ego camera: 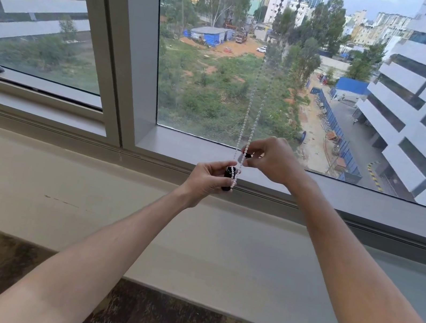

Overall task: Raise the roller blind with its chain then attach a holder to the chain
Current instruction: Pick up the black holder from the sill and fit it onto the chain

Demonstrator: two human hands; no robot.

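Your left hand (210, 178) is wrapped around a small black holder (228, 176), fingers closed on it so it stays still and upright. It sits just above the window sill (180, 144), near the sill's front edge. The white bead chain (255, 106) hangs down from the top of the window in two strands, and its bottom loop drops right beside the holder, touching it. That looks like why you keep the holder there: the loop has to go into it.

Your right hand (268, 158) is a little higher. Its fingers are pinched tight on the chain, and a small dark piece shows between them. I cannot tell what that piece is. The pinch keeps the chain from swinging while you line it up.

No blind shows in the window glass, so I think the blind is already up. I think you are now on the holder step, and it is not done yet.
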